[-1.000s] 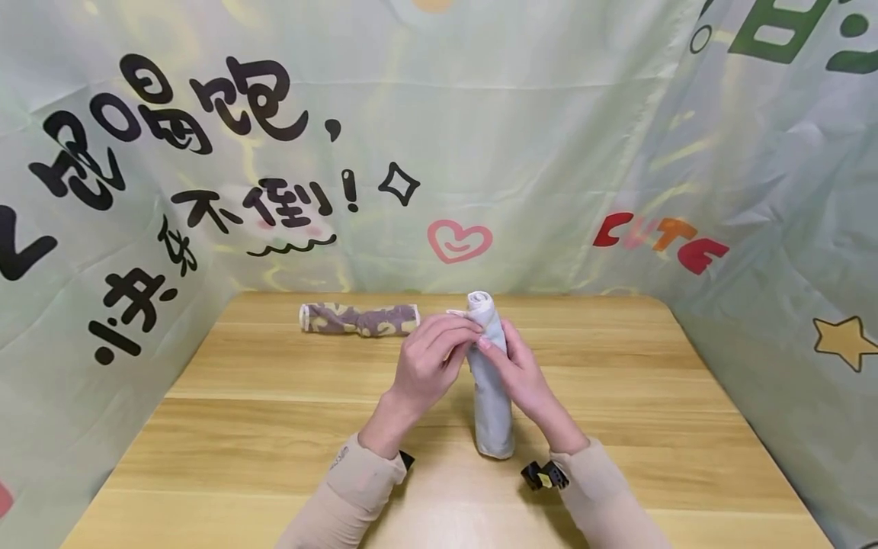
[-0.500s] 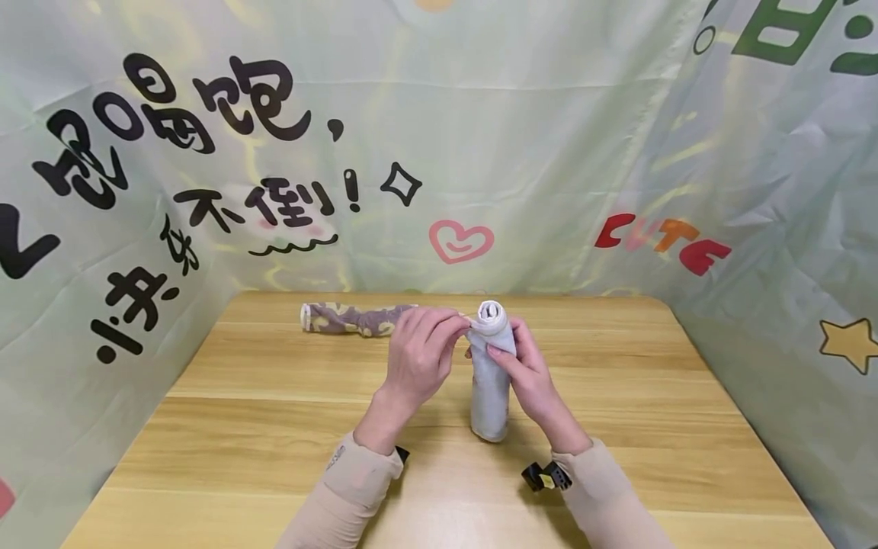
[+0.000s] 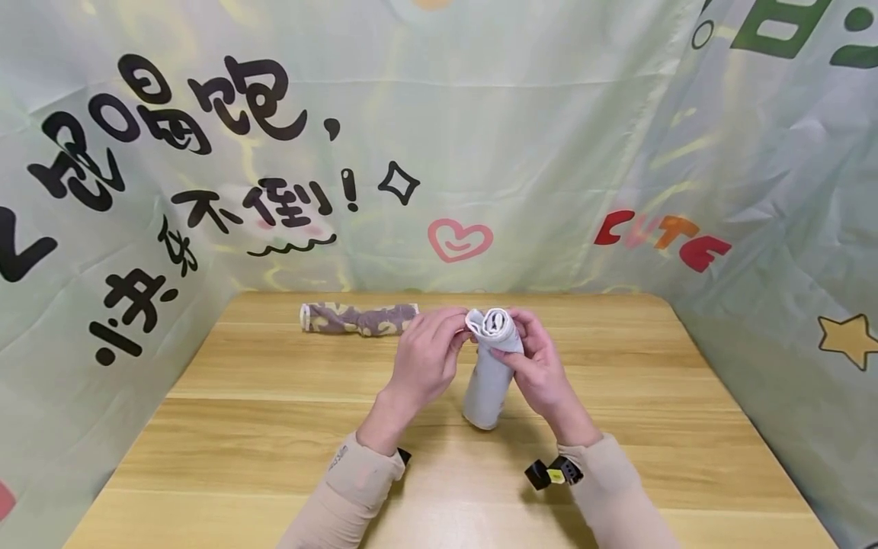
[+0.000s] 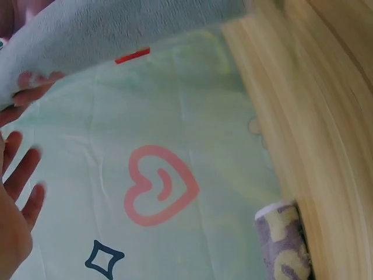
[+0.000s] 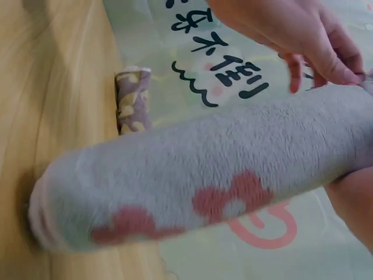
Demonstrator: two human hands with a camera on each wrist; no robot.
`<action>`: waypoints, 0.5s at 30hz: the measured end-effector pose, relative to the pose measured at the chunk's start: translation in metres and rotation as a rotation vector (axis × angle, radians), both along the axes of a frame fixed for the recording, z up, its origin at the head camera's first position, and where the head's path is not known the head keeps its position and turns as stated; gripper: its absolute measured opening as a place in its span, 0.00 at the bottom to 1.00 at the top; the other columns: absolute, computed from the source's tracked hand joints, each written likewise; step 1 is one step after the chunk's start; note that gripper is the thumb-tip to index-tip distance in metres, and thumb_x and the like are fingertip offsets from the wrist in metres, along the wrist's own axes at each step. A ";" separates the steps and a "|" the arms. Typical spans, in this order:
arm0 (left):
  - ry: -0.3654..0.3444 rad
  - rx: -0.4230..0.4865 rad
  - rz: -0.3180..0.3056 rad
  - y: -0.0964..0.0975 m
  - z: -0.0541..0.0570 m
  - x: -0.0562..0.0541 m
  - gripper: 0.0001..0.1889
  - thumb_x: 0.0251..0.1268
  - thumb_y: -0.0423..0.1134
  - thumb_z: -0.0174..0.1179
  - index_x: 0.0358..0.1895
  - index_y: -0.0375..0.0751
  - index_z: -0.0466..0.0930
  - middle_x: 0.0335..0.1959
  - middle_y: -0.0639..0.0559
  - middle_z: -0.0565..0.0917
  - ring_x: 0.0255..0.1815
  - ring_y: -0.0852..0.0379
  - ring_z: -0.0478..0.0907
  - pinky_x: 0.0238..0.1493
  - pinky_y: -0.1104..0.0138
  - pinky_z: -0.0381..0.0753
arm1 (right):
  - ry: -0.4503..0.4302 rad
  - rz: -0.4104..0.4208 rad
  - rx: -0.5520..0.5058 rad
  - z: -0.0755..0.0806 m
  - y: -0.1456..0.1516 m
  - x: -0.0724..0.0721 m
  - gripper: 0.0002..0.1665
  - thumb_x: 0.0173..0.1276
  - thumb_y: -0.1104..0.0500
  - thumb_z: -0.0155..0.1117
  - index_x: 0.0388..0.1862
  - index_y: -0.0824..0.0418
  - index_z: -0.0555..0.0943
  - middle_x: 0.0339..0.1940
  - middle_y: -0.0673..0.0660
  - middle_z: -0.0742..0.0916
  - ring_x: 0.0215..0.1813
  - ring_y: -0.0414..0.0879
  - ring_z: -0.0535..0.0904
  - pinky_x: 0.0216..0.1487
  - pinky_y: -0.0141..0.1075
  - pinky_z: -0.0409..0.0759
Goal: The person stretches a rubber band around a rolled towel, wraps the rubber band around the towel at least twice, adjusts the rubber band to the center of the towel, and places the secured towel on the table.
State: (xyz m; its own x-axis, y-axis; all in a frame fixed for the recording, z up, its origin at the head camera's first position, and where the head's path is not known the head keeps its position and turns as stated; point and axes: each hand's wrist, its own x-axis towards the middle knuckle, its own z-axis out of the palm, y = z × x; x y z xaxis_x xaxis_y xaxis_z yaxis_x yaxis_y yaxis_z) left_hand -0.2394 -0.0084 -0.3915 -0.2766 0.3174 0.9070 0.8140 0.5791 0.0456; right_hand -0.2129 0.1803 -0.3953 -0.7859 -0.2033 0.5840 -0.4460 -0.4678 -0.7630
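A rolled grey-blue towel [image 3: 488, 389] stands nearly upright over the table, its coiled white-edged end turned up toward the head camera. My left hand [image 3: 427, 354] pinches a loose flap at the upper left of that end. Around the upper right side, my right hand [image 3: 545, 374] grips the roll, thumb in front and fingers behind. Red shapes mark the grey towel's [image 5: 233, 140] side in the right wrist view; its lower end is near or on the tabletop. The left wrist view catches only part of the left hand [image 4: 14, 216], with several fingers spread.
Another rolled towel, purple with yellow patterns [image 3: 358, 320], lies sideways at the table's back, left of the hands. The wooden table [image 3: 274, 427] is bounded by a printed cloth backdrop [image 3: 535, 175] behind and on both sides.
The grey towel's top has tilted toward the head camera, so its coil shows more. My left hand has pulled a flap out leftward from the coil. The right hand has shifted slightly right.
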 end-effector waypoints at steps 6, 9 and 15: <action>-0.081 -0.030 -0.072 0.002 0.000 0.002 0.05 0.77 0.38 0.61 0.44 0.40 0.84 0.40 0.51 0.86 0.43 0.52 0.85 0.44 0.60 0.83 | -0.158 -0.216 0.030 0.003 -0.004 -0.001 0.31 0.68 0.81 0.52 0.58 0.51 0.75 0.54 0.47 0.83 0.55 0.40 0.78 0.55 0.32 0.80; -0.080 -0.036 -0.093 0.005 0.001 0.004 0.04 0.72 0.35 0.65 0.45 0.41 0.87 0.41 0.51 0.86 0.42 0.53 0.84 0.43 0.61 0.83 | -0.181 -0.273 0.073 0.004 -0.006 -0.002 0.27 0.69 0.79 0.53 0.60 0.55 0.70 0.55 0.51 0.76 0.54 0.40 0.77 0.52 0.31 0.80; -0.039 -0.108 -0.115 0.012 -0.002 0.006 0.09 0.70 0.34 0.67 0.49 0.44 0.90 0.43 0.52 0.86 0.43 0.54 0.85 0.44 0.63 0.83 | -0.266 -0.318 0.369 0.007 0.000 -0.002 0.28 0.81 0.69 0.48 0.77 0.64 0.61 0.69 0.62 0.72 0.63 0.45 0.73 0.59 0.34 0.76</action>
State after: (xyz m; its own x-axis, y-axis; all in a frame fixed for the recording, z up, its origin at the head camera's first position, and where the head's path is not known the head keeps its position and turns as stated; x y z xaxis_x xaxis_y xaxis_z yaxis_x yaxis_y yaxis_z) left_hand -0.2338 0.0038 -0.3931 -0.2672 0.4443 0.8551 0.8741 0.4854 0.0209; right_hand -0.2151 0.1808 -0.3885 -0.9526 -0.0851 0.2919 -0.2911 -0.0221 -0.9564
